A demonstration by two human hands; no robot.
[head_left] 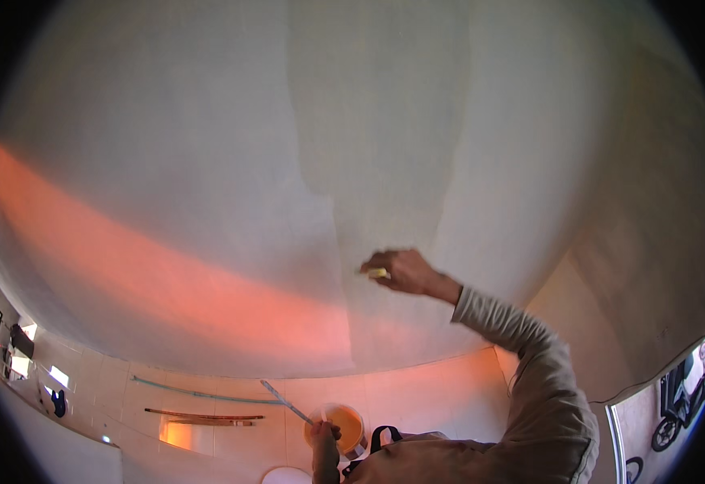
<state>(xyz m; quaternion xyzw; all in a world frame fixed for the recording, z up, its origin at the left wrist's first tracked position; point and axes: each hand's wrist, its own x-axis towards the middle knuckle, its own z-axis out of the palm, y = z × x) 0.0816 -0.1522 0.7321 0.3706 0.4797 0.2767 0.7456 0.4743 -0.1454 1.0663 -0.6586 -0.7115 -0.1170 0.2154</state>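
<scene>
My right hand (405, 270) is raised against the pale wall (231, 145), closed around a small yellow-handled tool (378, 273). Its working end is hidden or too small to make out. The hand lies over a darker, damp-looking band (380, 121) that runs down the wall. Low in front of me, my left hand (326, 434) is closed on a flat, grey-blue strip (286, 401) that slants up to the left. Just beside and behind that hand stands a round bucket (362, 445) with yellowish contents.
On the tiled floor (239, 444) to the left lie a long bluish pole (199, 394) and some thin reddish-brown strips (203, 418). A white round thing (286, 476) sits at the lower edge. At far right, a motorcycle (675, 411) stands beyond an opening. Orange light crosses the wall.
</scene>
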